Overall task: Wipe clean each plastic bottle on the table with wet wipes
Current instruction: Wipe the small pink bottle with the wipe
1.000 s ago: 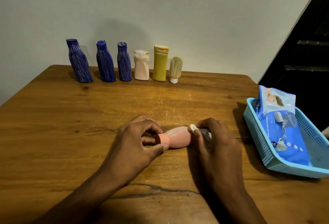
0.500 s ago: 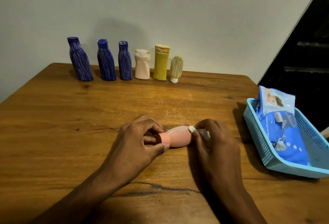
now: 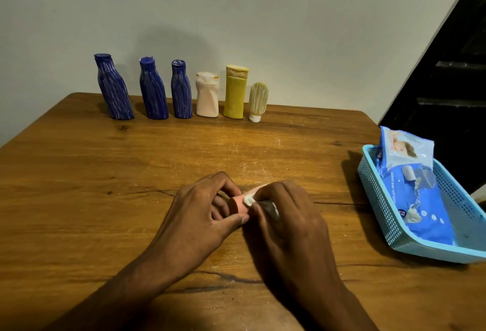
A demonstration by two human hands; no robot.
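Left hand [image 3: 200, 215] fingers curled in a pinch, right hand [image 3: 286, 215] curled beside it, hands touching

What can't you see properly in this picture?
Head view:
- Pink bottle: mostly covered by the left hand and right hand.
- Wet wipe: mostly tucked under the right fingers.
- Blue basket: cut off by the right edge.
- Wipes pack: print too small.

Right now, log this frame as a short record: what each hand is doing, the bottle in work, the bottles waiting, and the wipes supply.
left hand: grips pink bottle at its cap end
right hand: pinches wet wipe against the bottle
bottle in work: pink, lying on wooden table
bottles waiting: six upright in a row by the wall
wipes supply: blue wipes pack in light-blue basket
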